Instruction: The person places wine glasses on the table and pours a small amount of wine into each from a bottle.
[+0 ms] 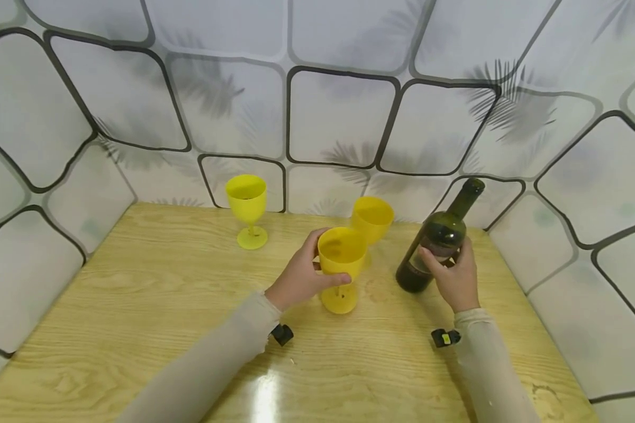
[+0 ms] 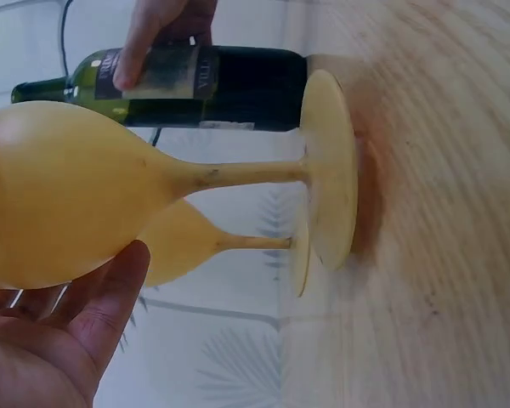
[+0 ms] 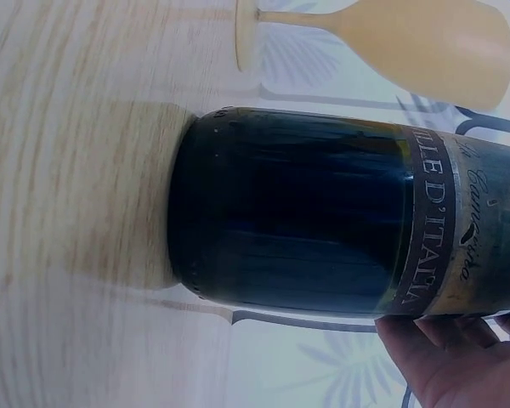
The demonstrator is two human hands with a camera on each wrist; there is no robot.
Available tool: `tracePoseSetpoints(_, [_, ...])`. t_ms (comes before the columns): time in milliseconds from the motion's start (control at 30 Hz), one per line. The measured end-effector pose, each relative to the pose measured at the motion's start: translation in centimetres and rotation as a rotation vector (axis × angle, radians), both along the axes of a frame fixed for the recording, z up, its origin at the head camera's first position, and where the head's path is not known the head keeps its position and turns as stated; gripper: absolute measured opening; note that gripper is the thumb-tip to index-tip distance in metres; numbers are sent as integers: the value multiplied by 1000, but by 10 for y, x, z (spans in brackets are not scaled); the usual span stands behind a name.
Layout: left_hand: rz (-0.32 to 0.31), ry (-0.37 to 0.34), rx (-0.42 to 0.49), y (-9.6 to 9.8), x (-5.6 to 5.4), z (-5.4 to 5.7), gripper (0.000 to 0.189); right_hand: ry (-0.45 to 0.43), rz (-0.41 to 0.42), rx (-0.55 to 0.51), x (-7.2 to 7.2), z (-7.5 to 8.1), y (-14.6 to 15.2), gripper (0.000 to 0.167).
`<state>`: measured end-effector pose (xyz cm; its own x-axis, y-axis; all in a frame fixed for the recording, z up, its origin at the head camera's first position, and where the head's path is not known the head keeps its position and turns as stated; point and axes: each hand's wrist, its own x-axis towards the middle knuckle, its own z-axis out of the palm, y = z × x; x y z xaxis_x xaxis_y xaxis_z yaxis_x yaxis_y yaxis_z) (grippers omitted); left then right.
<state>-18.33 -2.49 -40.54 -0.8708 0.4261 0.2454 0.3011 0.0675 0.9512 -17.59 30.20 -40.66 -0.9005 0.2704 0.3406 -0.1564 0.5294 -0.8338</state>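
My left hand (image 1: pixel 303 276) grips a yellow plastic goblet (image 1: pixel 343 261) round its bowl, thumb on the near side. In the left wrist view the goblet's foot (image 2: pixel 331 170) is right at the tabletop, its stem bare. My right hand (image 1: pixel 459 281) holds a dark green wine bottle (image 1: pixel 443 226) by its labelled middle. The bottle is upright, and its base (image 3: pixel 191 204) is close over the wood in the right wrist view. Just behind the held goblet stands a second yellow goblet (image 1: pixel 373 218), partly hidden by it.
A third, brighter yellow goblet (image 1: pixel 246 200) stands at the back left of the wooden table (image 1: pixel 190 276). Patterned panels (image 1: pixel 344 117) rise along the table's back and sides. Small black cameras (image 1: pixel 283 334) are worn at the wrists.
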Motion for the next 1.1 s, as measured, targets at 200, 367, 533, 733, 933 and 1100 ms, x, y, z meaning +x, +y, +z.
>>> tracePoseSetpoints(200, [-13, 30, -55, 4, 2, -5, 89, 6, -4, 14, -2, 0, -1, 70])
tracePoseSetpoints(367, [34, 76, -85, 3, 2, -7, 84, 4, -13, 27, -3, 0, -2, 69])
tracePoseSetpoints(533, [104, 92, -88, -1, 0, -7, 80, 8, -13, 33, -1, -1, -2, 70])
tracePoseSetpoints(733, [98, 92, -92, -1, -2, -7, 80, 5, -25, 32, 1, -2, -1, 70])
tracePoseSetpoints(933, [95, 67, -94, -2, -1, -5, 81, -1, -34, 46, 2, 0, -1, 71])
tracePoseSetpoints(1100, [82, 57, -98, -3, -1, -4, 82, -4, -40, 38, 3, 1, -1, 68])
